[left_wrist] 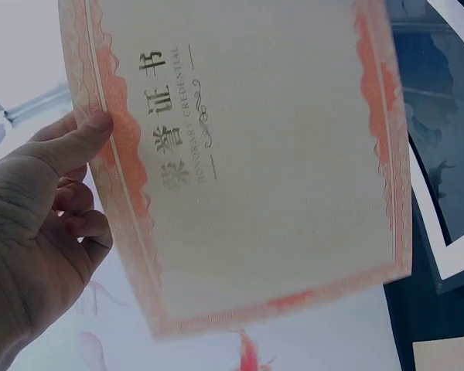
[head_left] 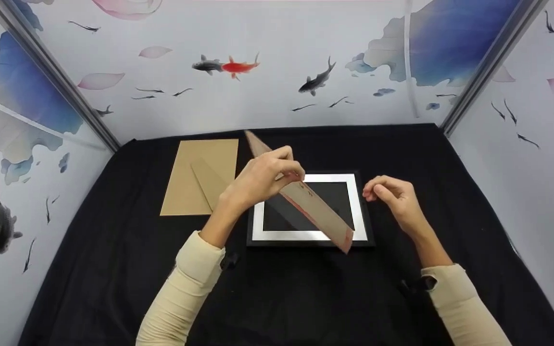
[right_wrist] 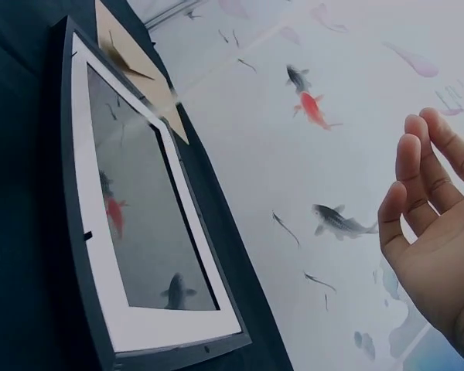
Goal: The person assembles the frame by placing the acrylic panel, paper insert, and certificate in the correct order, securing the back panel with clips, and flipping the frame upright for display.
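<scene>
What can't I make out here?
Left wrist view: top edge crops the rectangular cream-and-red paper certificate.
Head view: certificate hides part of the black rectangular frame.
Head view: left arm hides the tan rectangular board at lower right.
Right wrist view: right edge crops right hand.

We see the backing board (head_left: 181, 190) by the far edge of the surface (head_left: 113, 240), toward its left corner; right of it lies the picture frame (head_left: 359, 206); above that, the certificate (head_left: 318, 210) in our left hand (head_left: 263, 176); our right hand (head_left: 398, 201) is nearer the right edge.

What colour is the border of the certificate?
The border is pinkish orange, clearest in the left wrist view.
</scene>
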`<state>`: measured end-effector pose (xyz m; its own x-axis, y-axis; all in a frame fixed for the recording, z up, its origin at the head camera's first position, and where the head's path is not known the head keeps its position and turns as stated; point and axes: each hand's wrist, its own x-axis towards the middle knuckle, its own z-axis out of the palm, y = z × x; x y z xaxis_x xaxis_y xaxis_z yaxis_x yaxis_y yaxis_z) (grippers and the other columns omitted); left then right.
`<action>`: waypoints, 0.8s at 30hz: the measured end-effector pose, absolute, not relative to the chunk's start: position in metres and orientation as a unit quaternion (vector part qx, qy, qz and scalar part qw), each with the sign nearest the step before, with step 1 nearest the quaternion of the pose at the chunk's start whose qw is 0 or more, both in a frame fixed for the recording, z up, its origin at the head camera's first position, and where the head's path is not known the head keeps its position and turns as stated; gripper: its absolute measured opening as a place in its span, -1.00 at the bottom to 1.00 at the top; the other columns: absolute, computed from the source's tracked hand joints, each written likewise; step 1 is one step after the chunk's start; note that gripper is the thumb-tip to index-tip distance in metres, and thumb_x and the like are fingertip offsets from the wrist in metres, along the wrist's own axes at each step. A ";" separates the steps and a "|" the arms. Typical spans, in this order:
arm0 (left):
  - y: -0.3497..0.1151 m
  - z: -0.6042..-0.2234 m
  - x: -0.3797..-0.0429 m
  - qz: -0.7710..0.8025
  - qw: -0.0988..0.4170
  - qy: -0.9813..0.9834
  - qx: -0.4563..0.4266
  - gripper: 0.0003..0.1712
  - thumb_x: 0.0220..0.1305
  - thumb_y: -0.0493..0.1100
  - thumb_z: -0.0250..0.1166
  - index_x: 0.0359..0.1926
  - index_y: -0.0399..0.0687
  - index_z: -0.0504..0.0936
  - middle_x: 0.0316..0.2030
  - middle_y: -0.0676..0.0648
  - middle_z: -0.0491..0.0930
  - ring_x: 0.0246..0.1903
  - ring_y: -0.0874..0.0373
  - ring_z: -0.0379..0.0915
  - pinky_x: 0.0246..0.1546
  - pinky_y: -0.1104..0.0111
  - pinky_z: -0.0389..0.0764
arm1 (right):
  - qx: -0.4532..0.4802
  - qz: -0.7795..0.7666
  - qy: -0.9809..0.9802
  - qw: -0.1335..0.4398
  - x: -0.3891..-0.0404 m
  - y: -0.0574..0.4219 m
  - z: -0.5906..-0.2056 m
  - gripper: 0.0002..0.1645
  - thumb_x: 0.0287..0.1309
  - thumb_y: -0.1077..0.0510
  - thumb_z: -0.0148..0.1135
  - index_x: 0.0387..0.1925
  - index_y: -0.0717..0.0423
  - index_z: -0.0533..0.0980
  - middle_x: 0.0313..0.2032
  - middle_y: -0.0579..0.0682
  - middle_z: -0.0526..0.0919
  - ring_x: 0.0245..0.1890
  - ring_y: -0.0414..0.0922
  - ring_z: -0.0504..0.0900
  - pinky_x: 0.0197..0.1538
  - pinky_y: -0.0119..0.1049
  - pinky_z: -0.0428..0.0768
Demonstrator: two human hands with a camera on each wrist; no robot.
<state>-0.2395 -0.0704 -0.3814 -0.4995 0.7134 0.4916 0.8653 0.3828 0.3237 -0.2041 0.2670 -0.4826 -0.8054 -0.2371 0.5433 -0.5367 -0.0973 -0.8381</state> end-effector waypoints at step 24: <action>-0.049 -0.383 -0.235 -0.376 -0.008 -0.722 -0.581 -0.91 0.23 -0.36 0.43 -0.29 -0.10 0.79 -0.38 -0.01 0.46 -0.39 0.15 0.39 -0.36 0.28 0.46 | 0.325 0.629 -0.705 -0.032 -0.276 0.241 -0.443 -0.51 0.18 0.50 0.35 0.15 0.45 0.51 -0.03 0.42 0.54 -0.13 0.06 0.58 -0.06 -0.24 0.58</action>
<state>-0.2348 -0.0494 -0.3832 -0.3253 0.8447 0.4250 0.8323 0.0425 0.5527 -0.2758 0.2406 -0.4429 -0.7864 -0.4995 0.3635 -0.4183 -0.0026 -0.9083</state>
